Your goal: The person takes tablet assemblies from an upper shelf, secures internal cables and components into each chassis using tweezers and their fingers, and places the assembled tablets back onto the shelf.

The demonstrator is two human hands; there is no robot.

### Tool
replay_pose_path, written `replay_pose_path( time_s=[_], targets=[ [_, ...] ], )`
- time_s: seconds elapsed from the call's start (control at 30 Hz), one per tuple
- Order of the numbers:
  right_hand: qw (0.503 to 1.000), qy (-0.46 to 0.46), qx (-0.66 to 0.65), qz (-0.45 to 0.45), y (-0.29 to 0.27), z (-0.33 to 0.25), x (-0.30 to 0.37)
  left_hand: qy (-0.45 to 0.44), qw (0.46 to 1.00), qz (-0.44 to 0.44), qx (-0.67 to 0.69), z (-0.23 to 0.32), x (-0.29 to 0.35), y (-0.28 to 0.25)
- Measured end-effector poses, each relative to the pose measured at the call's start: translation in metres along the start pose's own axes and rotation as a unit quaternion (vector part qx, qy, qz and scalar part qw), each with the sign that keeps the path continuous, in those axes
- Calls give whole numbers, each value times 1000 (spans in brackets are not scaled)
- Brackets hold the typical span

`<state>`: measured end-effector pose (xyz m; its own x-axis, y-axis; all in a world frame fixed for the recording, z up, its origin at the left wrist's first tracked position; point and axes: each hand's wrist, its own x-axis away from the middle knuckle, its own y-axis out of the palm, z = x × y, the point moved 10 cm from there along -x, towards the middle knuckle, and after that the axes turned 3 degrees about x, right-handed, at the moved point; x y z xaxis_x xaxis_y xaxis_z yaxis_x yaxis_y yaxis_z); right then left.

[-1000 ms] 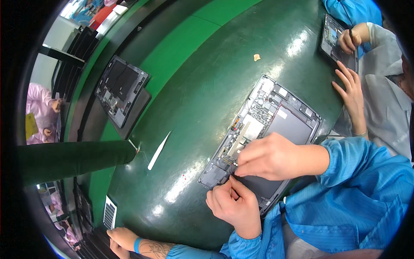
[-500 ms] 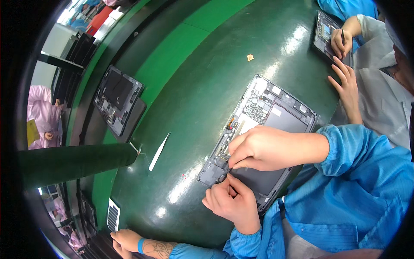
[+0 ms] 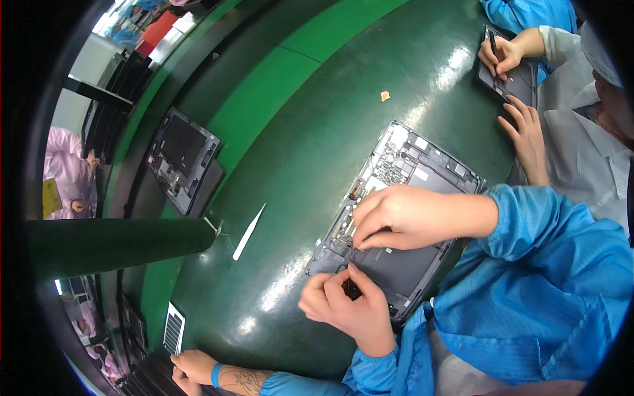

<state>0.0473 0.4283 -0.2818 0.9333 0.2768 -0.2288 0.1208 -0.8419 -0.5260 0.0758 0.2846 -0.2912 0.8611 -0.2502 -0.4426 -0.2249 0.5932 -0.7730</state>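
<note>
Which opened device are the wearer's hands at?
Central device, where the left hand and right hand are. Left device: no hand on it; upper-right device: co-worker's hands.

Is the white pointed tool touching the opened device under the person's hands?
Apart. The head view plainly shows bare green table between the white pointed tool and the opened device.

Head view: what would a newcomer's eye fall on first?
Probably the opened device in the middle, its circuit board bare, with the left hand and right hand at its lower-left part. Next, the white pointed strip to its left on the dark green table, then the pale scrap above the device.
</note>
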Motion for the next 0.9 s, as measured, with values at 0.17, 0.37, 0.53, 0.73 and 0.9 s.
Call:
replay_pose_path(
  time_s=[0.17, 0.37, 0.53, 0.73, 0.9],
  targets=[
    [999, -5, 4, 52, 2, 19, 22, -66, 994, -8, 91, -10, -3, 7],
    [996, -81, 17, 37, 2, 3, 15, -166, 960, -22, 226, -21, 2, 23],
    [997, -61, 27, 40, 10, 12, 22, -122, 967, -6, 225, -28, -1, 17],
    [974, 35, -195, 107, -4, 2, 31, -141, 952, -107, 251, -48, -13, 18],
    [908, 167, -381, 39, 18, -17, 50, -138, 940, -95, 297, -43, -8, 22]
  ],
)
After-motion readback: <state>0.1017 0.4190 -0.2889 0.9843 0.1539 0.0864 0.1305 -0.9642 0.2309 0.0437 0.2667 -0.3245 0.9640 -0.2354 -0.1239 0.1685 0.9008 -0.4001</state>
